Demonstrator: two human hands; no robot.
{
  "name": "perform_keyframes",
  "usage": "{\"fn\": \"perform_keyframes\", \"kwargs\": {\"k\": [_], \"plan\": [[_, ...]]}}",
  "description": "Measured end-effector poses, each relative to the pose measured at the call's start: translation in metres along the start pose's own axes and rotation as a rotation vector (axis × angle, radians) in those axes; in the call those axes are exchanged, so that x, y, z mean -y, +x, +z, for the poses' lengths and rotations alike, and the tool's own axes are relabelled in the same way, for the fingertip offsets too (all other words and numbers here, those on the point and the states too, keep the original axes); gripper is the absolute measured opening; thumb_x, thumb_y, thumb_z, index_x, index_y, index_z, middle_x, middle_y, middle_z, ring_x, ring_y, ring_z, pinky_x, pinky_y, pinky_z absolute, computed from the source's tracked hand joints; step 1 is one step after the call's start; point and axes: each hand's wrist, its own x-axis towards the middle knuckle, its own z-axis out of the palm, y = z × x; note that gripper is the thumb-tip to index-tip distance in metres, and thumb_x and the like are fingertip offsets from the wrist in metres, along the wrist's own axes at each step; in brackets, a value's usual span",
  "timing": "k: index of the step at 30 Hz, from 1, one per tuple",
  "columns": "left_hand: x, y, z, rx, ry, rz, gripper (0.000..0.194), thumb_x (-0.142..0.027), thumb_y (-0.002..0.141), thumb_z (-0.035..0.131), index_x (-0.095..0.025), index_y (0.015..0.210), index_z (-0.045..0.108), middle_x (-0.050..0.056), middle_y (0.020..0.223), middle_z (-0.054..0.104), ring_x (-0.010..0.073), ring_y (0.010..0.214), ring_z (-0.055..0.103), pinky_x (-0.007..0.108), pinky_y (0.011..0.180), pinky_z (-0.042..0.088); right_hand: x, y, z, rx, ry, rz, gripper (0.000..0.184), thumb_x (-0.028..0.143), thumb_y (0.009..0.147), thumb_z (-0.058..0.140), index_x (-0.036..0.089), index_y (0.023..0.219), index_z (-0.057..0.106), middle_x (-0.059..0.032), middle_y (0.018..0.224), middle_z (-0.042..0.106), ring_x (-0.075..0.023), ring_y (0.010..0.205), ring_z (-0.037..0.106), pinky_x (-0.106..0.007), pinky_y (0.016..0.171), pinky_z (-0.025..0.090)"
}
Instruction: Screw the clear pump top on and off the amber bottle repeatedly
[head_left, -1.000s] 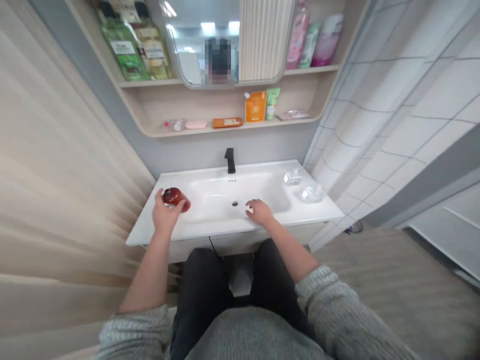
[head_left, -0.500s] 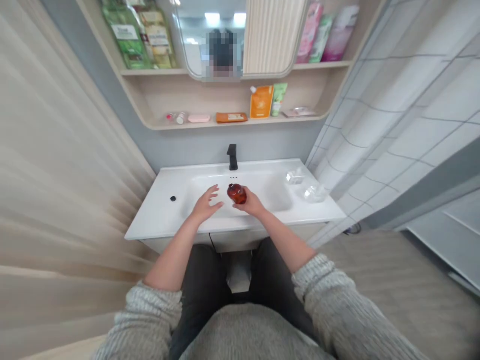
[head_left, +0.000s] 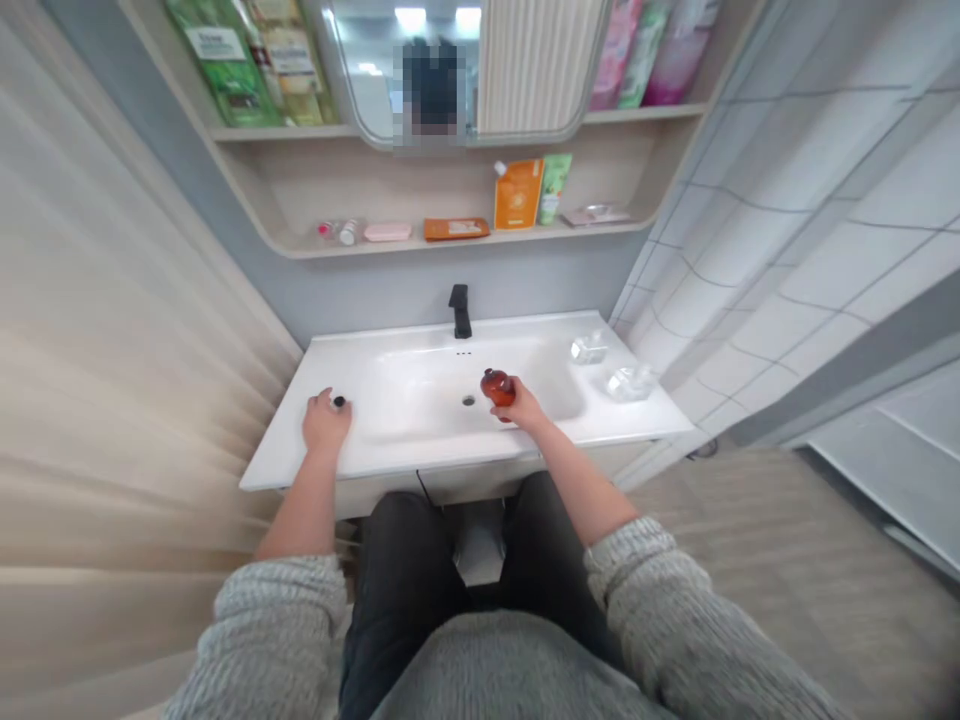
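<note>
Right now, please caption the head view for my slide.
Right hand holds a brown bottle over a white sink; left hand rests on its rim.

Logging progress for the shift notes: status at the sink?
Right hand: gripping red-brown glossy bottle above white ceramic basin. Left hand: at small round black button on the basin's rim. Matte black faucet behind, apart.

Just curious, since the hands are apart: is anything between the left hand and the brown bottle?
Nothing visible: between the left hand and the amber bottle in the right hand lies only the open white basin with its drain.
</note>
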Motion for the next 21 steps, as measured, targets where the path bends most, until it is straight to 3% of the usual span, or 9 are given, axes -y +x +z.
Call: {"fn": "perform_keyframes", "kwargs": {"k": [4,9,14,18,21], "plan": [[-0.001,0.000,0.003,0.027,0.053,0.044,0.065,-0.042,0.097,0.070,-0.016,0.156,0.065,0.025,0.145,0.066,0.0407,0.123,0.070,0.053,0.109,0.058,0.006,-0.004,-0.002,0.007,-0.090,0.004,0.073,0.029,0.068,0.097,0.024,0.133,0.061,-0.0080,0.127,0.081,-0.0293,0.109,0.079,-0.043,0.098,0.063],[-0.003,0.002,-0.001,0.064,0.063,0.042,0.038,-0.030,0.101,0.059,-0.017,0.131,0.078,0.022,0.133,0.069,0.0361,0.112,0.071,0.052,0.106,0.057,0.006,-0.005,0.000,0.024,-0.184,-0.020,0.075,0.028,0.069,0.098,0.025,0.136,0.063,-0.0087,0.131,0.081,-0.0306,0.114,0.079,-0.044,0.102,0.063],[-0.008,0.000,-0.010,0.032,-0.053,0.058,0.030,-0.032,0.098,0.063,-0.015,0.118,0.076,0.021,0.122,0.073,0.0351,0.119,0.070,0.049,0.113,0.054,-0.002,-0.003,0.003,-0.006,-0.215,-0.058,0.080,0.031,0.072,0.097,0.027,0.144,0.060,-0.0081,0.138,0.080,-0.0303,0.119,0.079,-0.044,0.107,0.061],[-0.045,-0.022,-0.006,0.052,-0.177,0.102,0.029,-0.036,0.097,0.065,-0.019,0.120,0.073,0.013,0.121,0.077,0.0256,0.105,0.074,0.041,0.108,0.058,0.000,-0.005,0.004,0.005,-0.266,-0.107,0.081,0.033,0.072,0.097,0.027,0.144,0.061,-0.0085,0.137,0.080,-0.0323,0.122,0.078,-0.046,0.109,0.060],[-0.097,-0.051,0.011,0.202,-0.457,0.135,0.029,-0.034,0.094,0.069,-0.023,0.121,0.071,0.008,0.117,0.079,0.0213,0.099,0.075,0.035,0.099,0.060,0.009,-0.006,0.011,-0.032,-0.242,-0.130,0.083,0.033,0.072,0.096,0.028,0.145,0.059,-0.0079,0.139,0.079,-0.0316,0.123,0.078,-0.047,0.112,0.059]]}}
